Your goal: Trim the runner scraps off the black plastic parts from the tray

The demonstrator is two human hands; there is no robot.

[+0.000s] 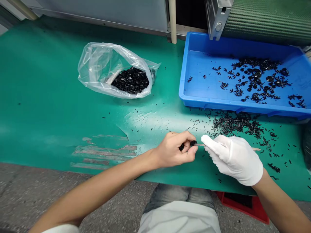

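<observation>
"What do you have at the hands?"

"From my end, I see the bare left hand pinching a small black piece between thumb and finger, just right of centre in the frame and a little below the middle. A second piece shows in the curl of that same hand. The gloved right hand is wrapped firmly around a thin tool, its slim tip pointing left and seeming to touch the pinched piece."

"What could go wrong from here?"

"I'd worry most about a slip. The tip aims straight at bare fingers, so if it skids off that glossy surface under a hard push, it could jab the thumb. A loose pinch could also let the piece spin or drop among the black bits scattered on the green table at the right of the frame, where I'd struggle to pick it out. And the second piece could fall if those fingers relax."

"How does the piece look to you?"

"Black, roundish and shiny, much like the pieces in the clear bag at upper left of centre. Its finer shape is too small for me to tell. The blue tray at upper right holds black parts too, round ones and thin ones mixed."
</observation>
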